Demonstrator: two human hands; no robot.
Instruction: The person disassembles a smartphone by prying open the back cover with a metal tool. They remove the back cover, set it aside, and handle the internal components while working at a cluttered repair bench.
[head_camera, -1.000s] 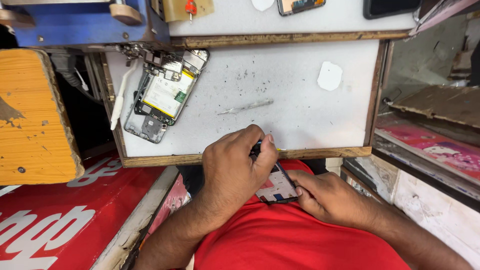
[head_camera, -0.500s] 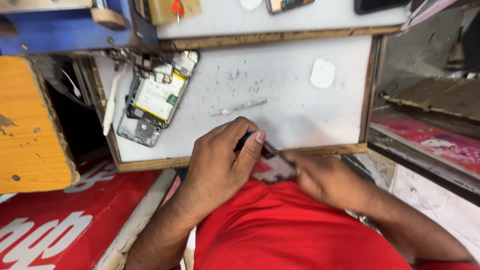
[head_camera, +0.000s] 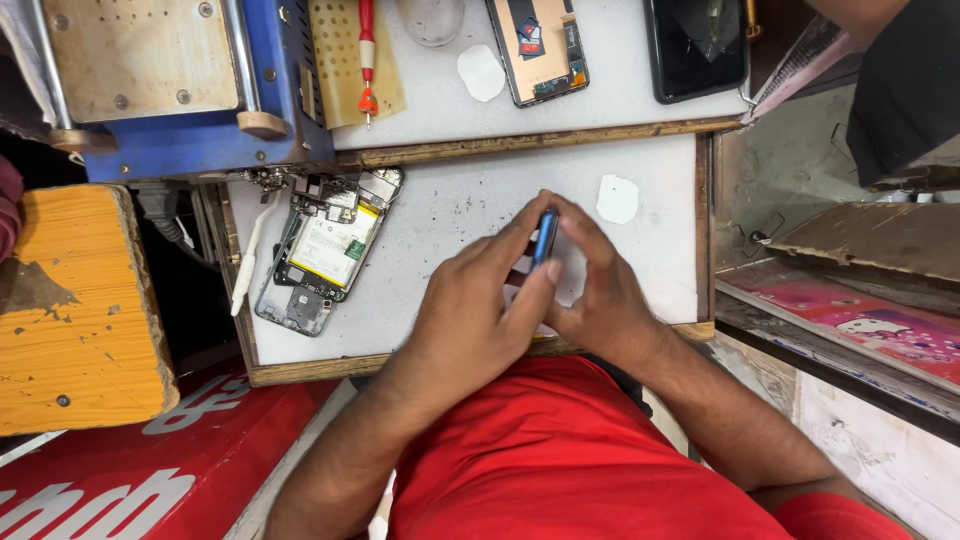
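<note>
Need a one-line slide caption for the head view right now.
Both hands, left hand and right hand, grip a blue phone edge-on over the white work mat, beside an opened phone.

Blue phone edge (head_camera: 544, 236), red shirt (head_camera: 560, 460), white speckled worktop (head_camera: 450, 215).

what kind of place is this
Most likely a phone repair bench: an opened phone with its battery bare lies on the white work tray, a red screwdriver lies above, and both hands hold a thin blue part.
</note>
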